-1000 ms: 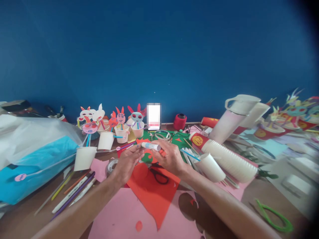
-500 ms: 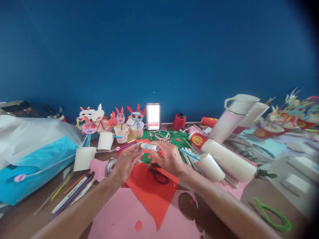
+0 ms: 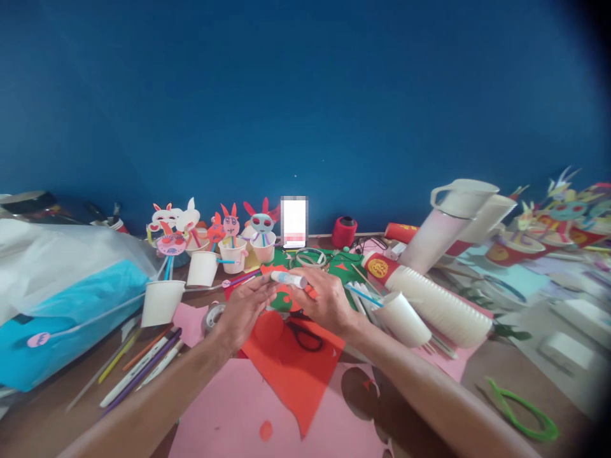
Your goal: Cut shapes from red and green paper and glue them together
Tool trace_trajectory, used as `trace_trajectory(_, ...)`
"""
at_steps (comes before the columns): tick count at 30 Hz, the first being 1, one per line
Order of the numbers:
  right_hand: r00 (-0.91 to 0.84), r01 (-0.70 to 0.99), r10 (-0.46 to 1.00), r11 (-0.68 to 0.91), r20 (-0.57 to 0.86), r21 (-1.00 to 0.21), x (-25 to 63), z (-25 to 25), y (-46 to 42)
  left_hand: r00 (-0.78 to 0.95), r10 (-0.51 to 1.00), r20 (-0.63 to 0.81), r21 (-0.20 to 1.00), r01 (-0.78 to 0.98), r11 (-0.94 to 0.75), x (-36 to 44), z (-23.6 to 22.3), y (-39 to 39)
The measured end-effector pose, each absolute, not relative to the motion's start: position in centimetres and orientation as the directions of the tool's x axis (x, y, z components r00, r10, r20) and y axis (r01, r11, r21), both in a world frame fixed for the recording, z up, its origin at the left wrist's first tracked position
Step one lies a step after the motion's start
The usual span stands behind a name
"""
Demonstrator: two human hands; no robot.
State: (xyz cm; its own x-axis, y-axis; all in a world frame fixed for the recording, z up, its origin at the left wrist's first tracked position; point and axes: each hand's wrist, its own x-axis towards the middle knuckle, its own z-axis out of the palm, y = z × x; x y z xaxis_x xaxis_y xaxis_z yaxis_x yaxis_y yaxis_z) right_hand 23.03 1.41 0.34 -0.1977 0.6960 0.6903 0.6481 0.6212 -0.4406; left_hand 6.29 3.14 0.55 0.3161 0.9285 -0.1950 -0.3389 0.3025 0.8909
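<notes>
Over the middle of the desk, my right hand (image 3: 327, 300) is closed around a small white tube with a pale blue label (image 3: 288, 279). A bit of orange paper (image 3: 312, 292) shows by its fingers. Close at the tube's left end is my left hand (image 3: 248, 306), its fingers drawn together; what they pinch, if anything, is hidden. Beneath the hands lies a sheet of red-orange paper (image 3: 298, 388) with a pointed end. Black-handled scissors (image 3: 308, 338) rest on it, partly covered. Under that sheet spreads pink paper (image 3: 219, 413) with round cutouts.
Paper cups (image 3: 163, 304) with animal-face figures stand at the back left. Pens (image 3: 138, 375) and a blue-white bag (image 3: 86, 324) lie left. Stacked cups (image 3: 443, 308), a tilted jug (image 3: 442, 222) and a green loop (image 3: 525, 413) are right. A red cylinder (image 3: 344, 233) stands near the wall.
The tube has shifted slightly right and tilted a little, and its left end shows more clearly apart from my left fingertips. Otherwise the scene stays the same.
</notes>
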Motion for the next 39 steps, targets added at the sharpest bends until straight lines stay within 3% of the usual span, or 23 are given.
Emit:
trace_trajectory(20, -0.230, 0.691, 0.699, 0.607, 0.677, -0.392, 23.20, 0.11, 1.53, 0.286, 0.938, -0.197, 0.851, -0.425, 0.308, 6.12, -0.05, 3.51)
trace_trajectory(39, -0.275, 0.658, 0.695, 0.640, 0.664, -0.398, 23.00, 0.25, 1.27, 0.346, 0.923, -0.165, 0.889, -0.353, 0.291, 6.01, -0.12, 3.50)
